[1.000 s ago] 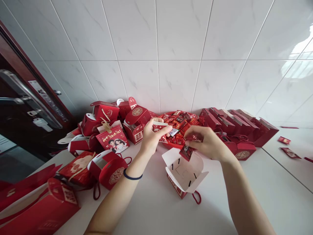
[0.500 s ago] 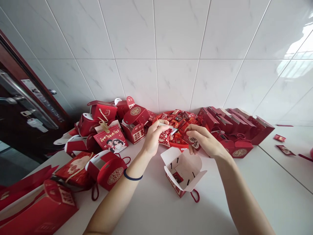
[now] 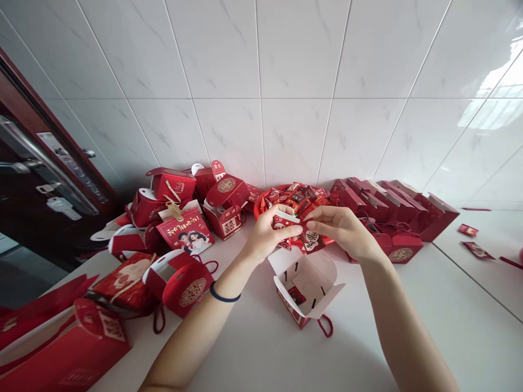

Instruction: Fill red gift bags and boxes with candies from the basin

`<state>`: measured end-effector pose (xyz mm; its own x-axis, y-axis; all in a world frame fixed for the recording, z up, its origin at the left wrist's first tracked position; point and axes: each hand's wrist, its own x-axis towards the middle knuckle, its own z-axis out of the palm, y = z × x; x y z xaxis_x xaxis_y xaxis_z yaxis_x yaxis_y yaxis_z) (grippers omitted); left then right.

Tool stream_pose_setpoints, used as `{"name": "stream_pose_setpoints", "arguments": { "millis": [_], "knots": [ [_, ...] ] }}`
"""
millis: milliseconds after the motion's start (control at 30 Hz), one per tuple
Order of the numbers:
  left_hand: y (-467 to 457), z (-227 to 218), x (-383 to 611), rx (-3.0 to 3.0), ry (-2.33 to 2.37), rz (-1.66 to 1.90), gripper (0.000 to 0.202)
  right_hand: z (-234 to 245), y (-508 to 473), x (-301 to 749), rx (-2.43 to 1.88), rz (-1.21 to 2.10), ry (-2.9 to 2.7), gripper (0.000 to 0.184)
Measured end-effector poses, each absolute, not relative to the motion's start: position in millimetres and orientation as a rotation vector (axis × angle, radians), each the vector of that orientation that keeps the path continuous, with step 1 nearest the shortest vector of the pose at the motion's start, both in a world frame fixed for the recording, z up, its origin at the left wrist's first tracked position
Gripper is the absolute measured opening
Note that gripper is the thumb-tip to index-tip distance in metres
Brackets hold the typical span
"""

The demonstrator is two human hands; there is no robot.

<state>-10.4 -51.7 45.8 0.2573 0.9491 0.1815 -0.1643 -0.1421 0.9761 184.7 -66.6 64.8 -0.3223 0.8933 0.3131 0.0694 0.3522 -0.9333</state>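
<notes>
An open red gift box (image 3: 307, 291) with white flaps and a red cord handle stands on the white floor below my hands; a small red packet lies inside it. My left hand (image 3: 267, 234), a dark band on its wrist, is closed on several red candy packets (image 3: 284, 222). My right hand (image 3: 341, 228) pinches another red packet (image 3: 311, 239) with a white round mark. Both hands meet just above the box's opening. Behind them sits a red tray (image 3: 261, 202) heaped with wrapped sweets.
A pile of red gift boxes (image 3: 183, 218) lies to the left, and a row of flat-folded red boxes (image 3: 392, 209) to the right. Loose red packets (image 3: 468, 230) lie far right. A dark door (image 3: 36, 179) with a handle stands at left. Tiled wall behind.
Both hands have come together over the open box. The right hand dropped one packet into the box, then picked another from the tray. The left hand keeps its packets.
</notes>
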Motion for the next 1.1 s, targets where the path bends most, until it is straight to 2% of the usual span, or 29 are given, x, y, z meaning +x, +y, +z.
{"name": "stream_pose_setpoints", "arguments": {
  "millis": [300, 433, 633, 833, 1100],
  "knots": [
    [-47.6, 54.2, -17.9, 1.188, 0.796, 1.286, 0.027, 55.5, -65.2, 180.2, -0.983, 1.074, -2.135, 0.012],
    [-48.1, 50.7, -14.1, 1.186, 0.802, 1.278, 0.022, 56.4, -65.9, 177.6, -1.027, 0.925, -1.993, 0.02],
    [-46.3, 38.6, -4.9, 1.215, 0.779, 1.417, 0.02, 59.6, -67.7, 174.8, -0.963, 1.103, -1.867, 0.034],
    [-48.0, 40.9, -5.1, 1.166, 0.796, 1.484, 0.027, 56.8, -64.8, 173.6, -0.978, 1.098, -1.738, 0.036],
    [-50.6, 46.6, -9.8, 1.189, 0.791, 1.454, 0.026, 59.7, -63.3, 181.9, -0.863, 1.114, -1.503, 0.033]
  ]
}}
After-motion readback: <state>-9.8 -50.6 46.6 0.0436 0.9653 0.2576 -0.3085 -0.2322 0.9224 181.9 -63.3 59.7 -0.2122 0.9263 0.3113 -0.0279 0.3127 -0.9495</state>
